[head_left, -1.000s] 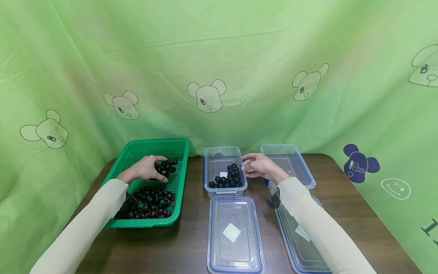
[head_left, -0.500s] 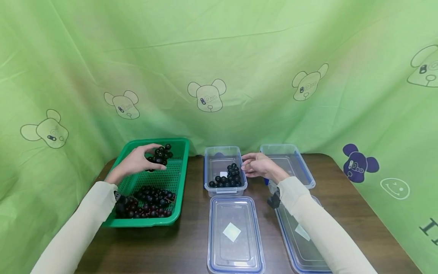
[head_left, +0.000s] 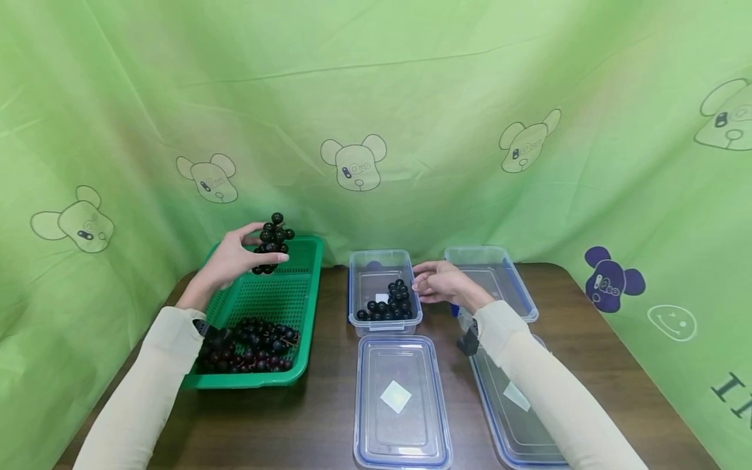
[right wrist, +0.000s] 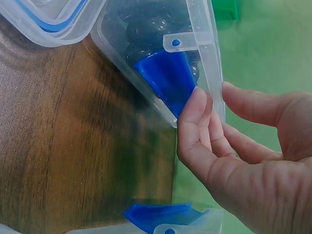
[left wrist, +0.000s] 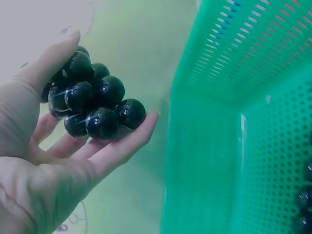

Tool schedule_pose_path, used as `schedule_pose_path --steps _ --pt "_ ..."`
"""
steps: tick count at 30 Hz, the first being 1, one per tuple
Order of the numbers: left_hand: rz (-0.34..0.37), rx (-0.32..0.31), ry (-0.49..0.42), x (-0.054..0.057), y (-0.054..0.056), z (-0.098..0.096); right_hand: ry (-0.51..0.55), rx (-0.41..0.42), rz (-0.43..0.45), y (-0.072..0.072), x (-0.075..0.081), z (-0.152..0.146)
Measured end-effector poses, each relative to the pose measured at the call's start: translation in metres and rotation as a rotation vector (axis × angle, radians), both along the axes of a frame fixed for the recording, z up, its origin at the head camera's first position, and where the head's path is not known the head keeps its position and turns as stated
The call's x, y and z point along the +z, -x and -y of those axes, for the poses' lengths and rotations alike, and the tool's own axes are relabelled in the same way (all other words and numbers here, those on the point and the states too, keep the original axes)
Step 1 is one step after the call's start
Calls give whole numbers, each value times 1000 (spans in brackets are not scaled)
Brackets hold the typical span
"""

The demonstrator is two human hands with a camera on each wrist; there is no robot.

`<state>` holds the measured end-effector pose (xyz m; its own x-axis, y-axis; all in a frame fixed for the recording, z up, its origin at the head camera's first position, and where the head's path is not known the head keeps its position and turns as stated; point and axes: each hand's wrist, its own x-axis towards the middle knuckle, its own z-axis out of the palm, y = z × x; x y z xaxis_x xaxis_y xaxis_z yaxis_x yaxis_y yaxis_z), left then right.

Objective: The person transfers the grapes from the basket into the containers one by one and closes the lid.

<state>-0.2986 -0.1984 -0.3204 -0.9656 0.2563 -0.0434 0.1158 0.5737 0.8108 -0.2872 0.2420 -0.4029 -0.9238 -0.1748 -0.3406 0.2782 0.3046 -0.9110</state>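
My left hand (head_left: 228,258) holds a small bunch of dark grapes (head_left: 271,238) above the green basket (head_left: 317,307), thumb on one side and fingers on the other. In the left wrist view the glossy grapes (left wrist: 102,97) lie between thumb and fingers, beside the basket wall. More dark grapes (head_left: 258,346) fill the basket's near end. A clear plastic container (head_left: 364,267) in the middle has grapes (head_left: 388,307) along its near and right sides. My right hand (head_left: 443,284) grips its right rim, fingers bent beside the hanging blue latch (right wrist: 168,78) and thumb at the rim.
A clear lid (head_left: 402,431) with a pale square label lies in front of the middle container. A second clear container (head_left: 493,267) stands to the right, and another lid (head_left: 523,424) lies partly under the right sleeve. A green curtain (head_left: 411,98) hangs behind the wooden table (head_left: 329,418).
My left hand has lifted the bunch of grapes up out of the basket to above its far part, tilting the bunch more upright. The right hand stays at the container.
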Motion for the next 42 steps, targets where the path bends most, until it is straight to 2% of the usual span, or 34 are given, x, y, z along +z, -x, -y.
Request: schedule_pose_path --steps 11,17,21,29,37,42 --pt "-11 7 -88 13 -3 -22 -4 5 2 -1 1 0" --pt "1 23 -112 18 2 -40 4 3 2 0 -1 -1" --pt "7 8 -110 18 7 -57 5 2 1 -1 -2 -2" --pt "68 -16 -130 8 17 -98 -1 -4 10 0 -1 -3" --pt "121 -57 -151 -12 20 -136 4 9 11 -2 0 -3" --pt "178 -80 -224 -23 23 -156 -2 4 13 -3 0 -2"
